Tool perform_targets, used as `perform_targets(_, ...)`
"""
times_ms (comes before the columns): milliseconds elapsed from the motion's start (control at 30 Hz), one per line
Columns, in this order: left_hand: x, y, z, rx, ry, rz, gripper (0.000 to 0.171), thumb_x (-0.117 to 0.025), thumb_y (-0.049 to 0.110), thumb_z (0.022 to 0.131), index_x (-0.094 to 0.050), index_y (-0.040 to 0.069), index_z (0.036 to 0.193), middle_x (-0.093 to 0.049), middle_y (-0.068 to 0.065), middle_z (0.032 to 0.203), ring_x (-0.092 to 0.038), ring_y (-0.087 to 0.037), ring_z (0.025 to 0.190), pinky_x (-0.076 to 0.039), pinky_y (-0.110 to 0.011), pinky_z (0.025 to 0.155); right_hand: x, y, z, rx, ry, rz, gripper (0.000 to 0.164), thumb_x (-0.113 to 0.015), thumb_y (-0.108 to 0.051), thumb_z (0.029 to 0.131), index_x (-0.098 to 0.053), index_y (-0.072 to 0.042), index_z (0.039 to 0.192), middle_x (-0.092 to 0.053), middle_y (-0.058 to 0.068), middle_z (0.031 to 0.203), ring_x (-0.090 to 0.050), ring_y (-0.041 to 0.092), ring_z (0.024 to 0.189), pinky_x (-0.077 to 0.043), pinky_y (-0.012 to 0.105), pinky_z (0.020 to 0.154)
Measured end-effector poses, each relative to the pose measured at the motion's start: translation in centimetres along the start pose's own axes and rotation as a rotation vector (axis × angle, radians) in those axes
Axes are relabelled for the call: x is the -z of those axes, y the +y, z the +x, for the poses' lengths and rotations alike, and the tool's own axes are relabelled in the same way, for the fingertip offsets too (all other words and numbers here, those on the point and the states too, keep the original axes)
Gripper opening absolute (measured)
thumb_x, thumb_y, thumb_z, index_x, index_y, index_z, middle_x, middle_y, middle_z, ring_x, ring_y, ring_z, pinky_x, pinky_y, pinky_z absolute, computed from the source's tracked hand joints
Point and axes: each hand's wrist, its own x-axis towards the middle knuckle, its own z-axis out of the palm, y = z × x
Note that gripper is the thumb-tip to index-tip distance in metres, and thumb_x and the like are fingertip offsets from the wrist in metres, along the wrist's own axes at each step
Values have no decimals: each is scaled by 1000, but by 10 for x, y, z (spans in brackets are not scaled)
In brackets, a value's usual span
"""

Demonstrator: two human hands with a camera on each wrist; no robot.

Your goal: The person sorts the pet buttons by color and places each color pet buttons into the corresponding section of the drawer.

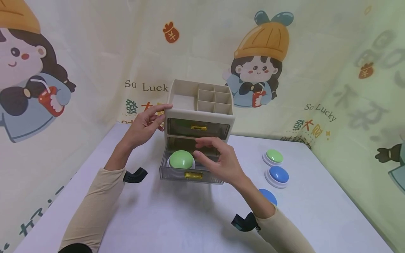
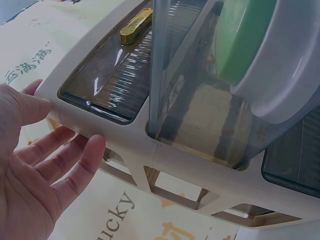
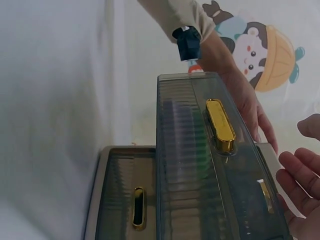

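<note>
- Our left hand (image 1: 143,128) rests loosely extended fingers on the beige plastic cabinet's (image 1: 202,114) left edge, likely steadying it.
- We see the green domed button with white base (image 1: 181,160) inside the open smoky-clear plastic drawer (image 1: 172,174), whose walls probably contain it.
- Our right hand (image 1: 223,161) hangs over the drawer, gently curved fingers free (thumb apart).

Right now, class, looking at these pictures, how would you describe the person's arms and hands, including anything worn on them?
The left sleeve and right sleeve are long, plain and beige, with creases near the left cuff. A black, angular piece juts out by each cuff. The left hand and right hand are bare: no gloves or rings show.
</note>
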Motion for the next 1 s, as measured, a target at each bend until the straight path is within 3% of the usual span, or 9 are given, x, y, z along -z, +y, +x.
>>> perform_targets(333,-1,1,-1,5,2,7,41,-53,12,107,-56,18,147,-57,-10,144,-66,-16,95,-58,-29,77,15,1,-13,3,72,-11,36,-76,-8,91,-68,-8,126,-74,5,110,-65,18,111,-50,45,99)
perform_targets(567,-1,2,-2,10,9,15,41,-54,11,107,-57,18,147,-56,-9,144,-66,-17,95,-58,-29,77,21,7,-17,51,102,-159,36,-76,-9,91,-68,-6,126,-73,3,110,-64,19,112,-52,54,95)
perform_targets(767,-1,2,-2,10,10,8,41,-54,11,107,-56,18,147,-55,-9,145,-66,-16,96,-58,-29,77,26,11,-19,84,127,-244,35,-77,-11,90,-68,-4,123,-73,6,110,-64,21,110,-54,48,95)
perform_targets(1000,-1,1,-2,8,10,9,40,-53,10,107,-57,17,147,-56,-9,144,-66,-17,96,-59,-31,77,33,19,-23,44,160,-269,33,-77,-11,90,-70,-5,122,-73,5,114,-65,21,112,-54,47,98)
